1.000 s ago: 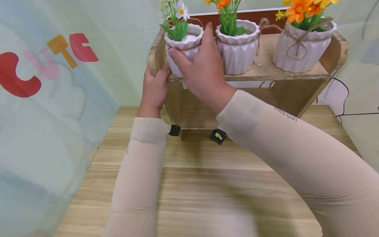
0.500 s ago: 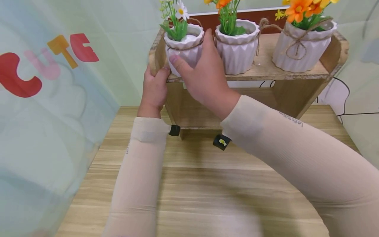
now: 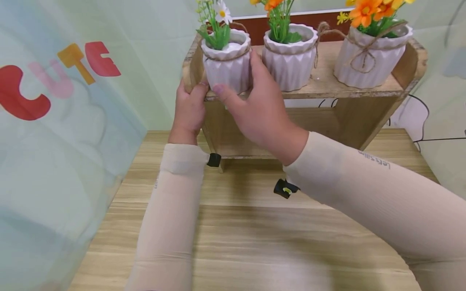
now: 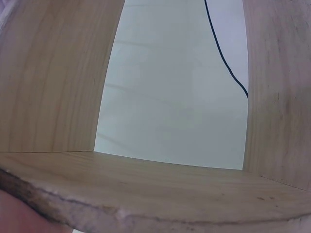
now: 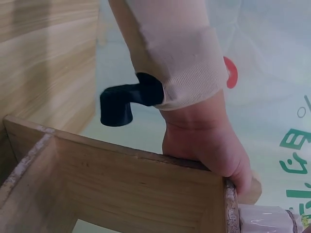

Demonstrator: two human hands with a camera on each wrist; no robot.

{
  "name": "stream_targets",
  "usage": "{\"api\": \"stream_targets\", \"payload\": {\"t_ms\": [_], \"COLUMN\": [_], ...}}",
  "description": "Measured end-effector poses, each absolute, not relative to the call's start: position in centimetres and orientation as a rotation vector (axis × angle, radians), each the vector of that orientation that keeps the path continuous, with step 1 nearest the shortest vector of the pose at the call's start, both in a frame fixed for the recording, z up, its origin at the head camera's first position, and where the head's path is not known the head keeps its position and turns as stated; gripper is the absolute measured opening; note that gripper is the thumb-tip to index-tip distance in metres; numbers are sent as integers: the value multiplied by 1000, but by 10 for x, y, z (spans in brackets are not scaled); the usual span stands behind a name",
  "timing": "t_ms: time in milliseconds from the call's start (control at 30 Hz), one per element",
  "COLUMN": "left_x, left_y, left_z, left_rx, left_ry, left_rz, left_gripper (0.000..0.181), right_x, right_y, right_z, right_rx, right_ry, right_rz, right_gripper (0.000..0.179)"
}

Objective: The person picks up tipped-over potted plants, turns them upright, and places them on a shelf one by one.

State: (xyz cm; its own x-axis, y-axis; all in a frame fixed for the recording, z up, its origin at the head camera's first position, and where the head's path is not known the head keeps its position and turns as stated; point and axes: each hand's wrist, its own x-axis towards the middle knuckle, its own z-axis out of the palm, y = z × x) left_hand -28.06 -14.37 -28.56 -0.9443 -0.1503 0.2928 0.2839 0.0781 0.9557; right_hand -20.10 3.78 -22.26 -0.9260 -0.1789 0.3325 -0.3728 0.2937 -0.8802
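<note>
Three white fluted pots with artificial flowers stand on the top board of a small wooden shelf. At the left end, my left hand grips the shelf's side, thumb over the front edge; the right wrist view also catches this hand. My right hand lies at the daisy pot, thumb tip by its lower front and a finger along its right side, beside the middle pot. Its other fingers are hidden. Part of the daisy pot shows in the right wrist view.
An orange-flowered pot with a twine bow stands at the shelf's right end. Below is a wood-grain table. A printed curtain hangs on the left. In the left wrist view a dark cable runs behind the lower compartment.
My right hand has slid down along the daisy pot and a little to the right, its thumb dropping from the rim to the base. The left hand and the pots have hardly moved.
</note>
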Motion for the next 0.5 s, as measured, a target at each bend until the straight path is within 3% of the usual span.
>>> {"api": "stream_targets", "payload": {"t_ms": [500], "left_x": [-280], "left_y": [-144], "left_z": [-285], "left_rx": [-109], "left_ry": [-2063], "left_rz": [-1969], "left_gripper": [52], "right_x": [-187], "right_y": [72], "right_z": [-248], "right_rx": [636], "right_ry": [-2323], "right_rz": [1728], "right_gripper": [93]}}
